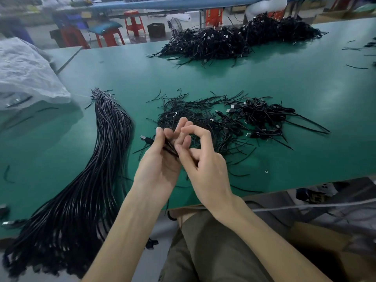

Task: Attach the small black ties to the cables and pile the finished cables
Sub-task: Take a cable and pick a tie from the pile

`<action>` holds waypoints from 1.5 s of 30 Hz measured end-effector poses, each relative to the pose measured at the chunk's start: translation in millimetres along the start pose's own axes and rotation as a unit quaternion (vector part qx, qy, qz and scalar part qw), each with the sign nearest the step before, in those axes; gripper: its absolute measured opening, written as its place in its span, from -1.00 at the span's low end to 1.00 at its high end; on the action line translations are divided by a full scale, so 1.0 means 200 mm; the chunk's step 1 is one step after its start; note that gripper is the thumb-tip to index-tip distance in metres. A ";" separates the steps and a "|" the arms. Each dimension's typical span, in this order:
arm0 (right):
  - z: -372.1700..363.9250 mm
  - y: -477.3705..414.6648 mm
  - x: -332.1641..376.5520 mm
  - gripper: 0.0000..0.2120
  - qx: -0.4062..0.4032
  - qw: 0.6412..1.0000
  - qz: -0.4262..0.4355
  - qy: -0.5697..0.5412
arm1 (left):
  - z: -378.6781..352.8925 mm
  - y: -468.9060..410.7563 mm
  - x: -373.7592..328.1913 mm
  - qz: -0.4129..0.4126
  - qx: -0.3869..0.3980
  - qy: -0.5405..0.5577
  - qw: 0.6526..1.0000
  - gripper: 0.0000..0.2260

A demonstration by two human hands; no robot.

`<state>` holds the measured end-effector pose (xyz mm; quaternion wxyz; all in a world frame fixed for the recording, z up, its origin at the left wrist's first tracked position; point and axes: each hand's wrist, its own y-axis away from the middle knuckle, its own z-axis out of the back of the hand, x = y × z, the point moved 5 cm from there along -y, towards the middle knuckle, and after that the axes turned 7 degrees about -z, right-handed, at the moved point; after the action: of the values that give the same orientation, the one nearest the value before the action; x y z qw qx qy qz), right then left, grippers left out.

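Gripping thin glossy cable [147,139]: left hand [160,166], right hand [204,168].

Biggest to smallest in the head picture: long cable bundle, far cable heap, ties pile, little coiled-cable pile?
1. Long bundle of straight black cables.
2. Far tangled black cable heap (distance shrinks it).
3. Thin black ties pile and small coiled-cable pile: alike.

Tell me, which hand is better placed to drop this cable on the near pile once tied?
Probably the right hand: the near pile lies on its side of the table. The left hand, gripping the cable, would have to cross over the right.
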<state>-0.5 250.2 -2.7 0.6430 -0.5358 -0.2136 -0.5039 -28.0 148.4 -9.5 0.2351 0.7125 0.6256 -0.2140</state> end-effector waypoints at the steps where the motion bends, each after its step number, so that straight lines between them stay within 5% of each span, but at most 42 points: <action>1: 0.00 0.00 0.01 -0.72 -0.001 1.000 0.005 0.009 | 0.01 0.00 0.00 0.002 -0.007 0.017 1.000 -0.68; 16: -0.07 -0.23 -0.17 -0.21 0.135 0.973 -0.160 -0.097 | 0.03 -0.15 -0.13 -0.057 0.108 -0.067 0.990 -0.72; 20: -0.14 -0.38 -0.24 -0.83 0.296 0.923 -0.169 -0.176 | 0.07 -0.30 -0.11 0.004 0.115 -0.082 0.990 -0.79; 24: -0.18 -0.43 -0.38 -0.97 0.254 0.926 -0.208 -0.187 | 0.11 -0.42 -0.10 0.057 0.188 -0.201 0.960 -0.85; 28: -0.23 -0.36 -0.47 -0.85 0.171 0.961 -0.172 -0.133 | 0.18 -0.47 -0.09 0.115 0.254 -0.242 0.929 -0.85; 38: -0.25 -0.36 -0.52 -0.98 0.153 0.968 -0.175 -0.094 | 0.27 -0.51 -0.04 0.077 0.260 -0.203 0.941 -0.73; 41: -0.25 -0.36 -0.52 -0.69 0.143 0.972 -0.171 -0.078 | 0.29 -0.51 -0.04 0.086 0.301 -0.196 0.929 -0.65; 45: -0.25 -0.36 -0.51 -0.66 0.130 0.976 -0.163 -0.067 | 0.29 -0.50 -0.03 0.092 0.316 -0.191 0.925 -0.63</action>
<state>-117.7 254.0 -69.2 0.6001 -0.4383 -0.4046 -0.5329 -129.5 120.2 -59.3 0.1316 0.7499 0.4001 -0.5101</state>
